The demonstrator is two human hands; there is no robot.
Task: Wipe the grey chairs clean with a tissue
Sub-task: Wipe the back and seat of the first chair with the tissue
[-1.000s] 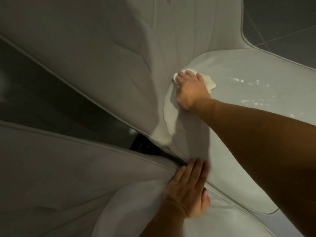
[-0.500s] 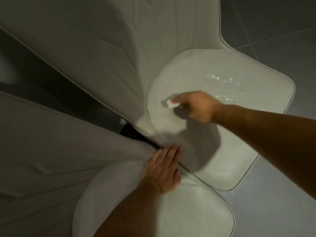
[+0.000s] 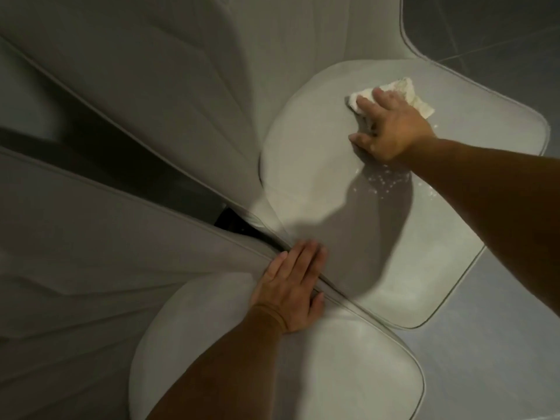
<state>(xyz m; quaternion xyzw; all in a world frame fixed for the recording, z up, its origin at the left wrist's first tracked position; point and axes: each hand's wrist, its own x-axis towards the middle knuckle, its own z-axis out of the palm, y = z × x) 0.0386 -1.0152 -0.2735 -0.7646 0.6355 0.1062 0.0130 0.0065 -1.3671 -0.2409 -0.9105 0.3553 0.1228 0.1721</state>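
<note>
Two grey padded chairs stand side by side. On the far chair's seat (image 3: pixel 306 165), my right hand (image 3: pixel 391 128) presses a crumpled white tissue (image 3: pixel 403 92) flat against the back part of the seat, fingers spread over it. Small wet specks glint on the seat just below that hand. My left hand (image 3: pixel 291 286) lies flat with straight fingers on the near chair's seat (image 3: pixel 348 374), at the seam where the two seats meet. It holds nothing.
The two tall grey backrests (image 3: pixel 151 101) fill the left and top of the view, with a dark gap (image 3: pixel 121 165) between them. Grey tiled floor (image 3: pixel 500 344) lies to the right of both seats.
My right hand has swept the tissue from the inner left part of the far seat up and to the right. The left hand has stayed on the near seat's edge.
</note>
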